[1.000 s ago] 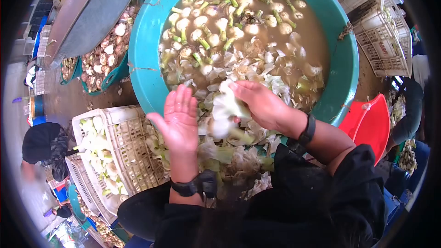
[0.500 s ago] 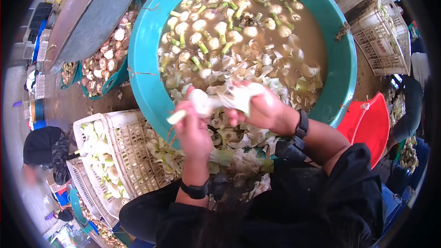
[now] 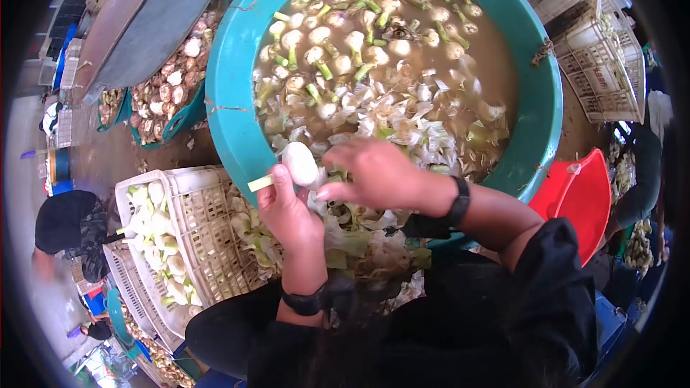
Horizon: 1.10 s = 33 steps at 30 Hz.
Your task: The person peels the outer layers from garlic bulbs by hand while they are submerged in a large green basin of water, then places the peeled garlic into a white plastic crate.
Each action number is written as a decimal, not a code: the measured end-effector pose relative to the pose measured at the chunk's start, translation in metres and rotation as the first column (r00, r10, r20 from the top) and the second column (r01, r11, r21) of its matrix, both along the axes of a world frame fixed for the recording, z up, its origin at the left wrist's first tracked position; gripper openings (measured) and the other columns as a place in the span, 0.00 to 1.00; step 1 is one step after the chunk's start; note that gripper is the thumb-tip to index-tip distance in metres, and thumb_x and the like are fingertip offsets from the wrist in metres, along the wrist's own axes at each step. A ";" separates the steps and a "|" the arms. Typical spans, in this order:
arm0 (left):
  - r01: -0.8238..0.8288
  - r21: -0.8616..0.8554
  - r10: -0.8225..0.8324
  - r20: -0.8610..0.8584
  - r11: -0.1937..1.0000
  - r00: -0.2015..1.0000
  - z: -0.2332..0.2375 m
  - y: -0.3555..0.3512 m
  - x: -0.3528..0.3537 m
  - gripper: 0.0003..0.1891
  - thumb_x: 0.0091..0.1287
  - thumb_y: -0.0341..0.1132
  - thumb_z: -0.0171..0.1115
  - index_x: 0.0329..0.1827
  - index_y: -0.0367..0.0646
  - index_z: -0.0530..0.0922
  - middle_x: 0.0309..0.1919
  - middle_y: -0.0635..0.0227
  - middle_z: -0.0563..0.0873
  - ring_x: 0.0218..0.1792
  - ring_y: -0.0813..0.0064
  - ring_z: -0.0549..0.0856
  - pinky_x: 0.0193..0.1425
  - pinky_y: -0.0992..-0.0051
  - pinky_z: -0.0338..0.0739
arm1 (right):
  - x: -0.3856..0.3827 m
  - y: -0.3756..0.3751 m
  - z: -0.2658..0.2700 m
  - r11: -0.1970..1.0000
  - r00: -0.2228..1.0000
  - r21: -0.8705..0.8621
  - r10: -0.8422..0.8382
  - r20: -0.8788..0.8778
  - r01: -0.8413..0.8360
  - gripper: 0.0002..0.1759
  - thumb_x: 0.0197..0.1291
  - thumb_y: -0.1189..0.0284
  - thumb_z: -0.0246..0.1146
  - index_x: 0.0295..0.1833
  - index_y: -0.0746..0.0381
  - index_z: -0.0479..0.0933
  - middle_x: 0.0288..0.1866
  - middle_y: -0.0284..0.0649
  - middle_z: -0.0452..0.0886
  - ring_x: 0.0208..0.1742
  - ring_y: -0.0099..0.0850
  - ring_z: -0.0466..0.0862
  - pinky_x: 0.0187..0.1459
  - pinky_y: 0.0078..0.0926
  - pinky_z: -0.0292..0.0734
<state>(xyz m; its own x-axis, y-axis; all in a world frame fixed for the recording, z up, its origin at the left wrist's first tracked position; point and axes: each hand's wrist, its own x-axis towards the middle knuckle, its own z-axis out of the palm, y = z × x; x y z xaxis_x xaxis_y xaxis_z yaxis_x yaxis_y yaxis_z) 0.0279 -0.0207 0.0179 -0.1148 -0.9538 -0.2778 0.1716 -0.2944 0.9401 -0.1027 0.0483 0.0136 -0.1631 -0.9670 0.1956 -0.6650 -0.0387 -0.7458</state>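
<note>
My left hand (image 3: 291, 215) is closed on a smooth white garlic bulb (image 3: 300, 164), whose short pale-green stem pokes out to the left between thumb and fingers. Just right of the bulb is my right hand (image 3: 384, 176), thumb and fingers apart, with nothing visible in it. Both hands are over the near rim of a large teal tub (image 3: 233, 111). Stemmed garlic bulbs (image 3: 354, 42) float in its brown water, mostly in the far half. Loose papery skins (image 3: 410, 126) cover the water nearer me, and more peelings (image 3: 374, 244) are heaped below my hands.
A cream plastic crate (image 3: 208, 237) of peeled bulbs stands at my left. Behind it are teal bags of unpeeled garlic (image 3: 165, 100). A red plastic container (image 3: 575, 197) is at right, with more crates (image 3: 600, 61) behind. Another person (image 3: 72, 226) is at far left.
My right hand has come away from the white skins it was pulling, and its fingers have spread. The bulb in my left hand now shows bare and smooth.
</note>
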 end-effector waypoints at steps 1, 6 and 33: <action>0.009 0.004 -0.009 0.001 1.000 1.000 -0.001 0.001 -0.002 0.15 0.64 0.41 0.57 0.46 0.39 0.73 0.40 0.66 0.81 0.38 0.77 0.81 0.38 0.75 0.79 | 0.004 -0.003 -0.002 1.000 1.000 0.004 -0.009 0.001 0.009 0.25 0.50 0.52 0.62 0.42 0.63 0.75 0.39 0.46 0.78 0.41 0.44 0.78 0.43 0.39 0.73; -0.142 0.056 0.140 0.037 0.988 0.989 0.006 -0.018 0.000 0.15 0.64 0.43 0.57 0.44 0.39 0.74 0.37 0.65 0.82 0.34 0.77 0.82 0.33 0.78 0.76 | -0.014 0.006 -0.034 0.990 0.982 0.063 0.136 -0.134 -0.128 0.13 0.52 0.62 0.60 0.32 0.61 0.74 0.27 0.42 0.76 0.32 0.42 0.77 0.37 0.39 0.72; -0.073 0.194 0.078 -0.019 0.978 0.997 0.012 -0.018 0.015 0.20 0.65 0.47 0.54 0.46 0.37 0.73 0.35 0.67 0.82 0.32 0.78 0.81 0.31 0.80 0.76 | -0.034 -0.001 -0.006 0.851 0.913 0.496 0.051 -0.404 0.172 0.27 0.59 0.50 0.49 0.19 0.59 0.75 0.16 0.43 0.76 0.20 0.36 0.78 0.22 0.32 0.72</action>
<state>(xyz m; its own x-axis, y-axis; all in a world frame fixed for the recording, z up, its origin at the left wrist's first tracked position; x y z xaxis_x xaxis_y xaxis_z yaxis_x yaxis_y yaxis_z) 0.0426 -0.0384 0.0303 -0.0536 -0.8887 -0.4553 0.2240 -0.4550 0.8618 -0.1370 0.0469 0.0074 -0.2428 -0.9335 -0.2638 -0.8896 0.3228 -0.3232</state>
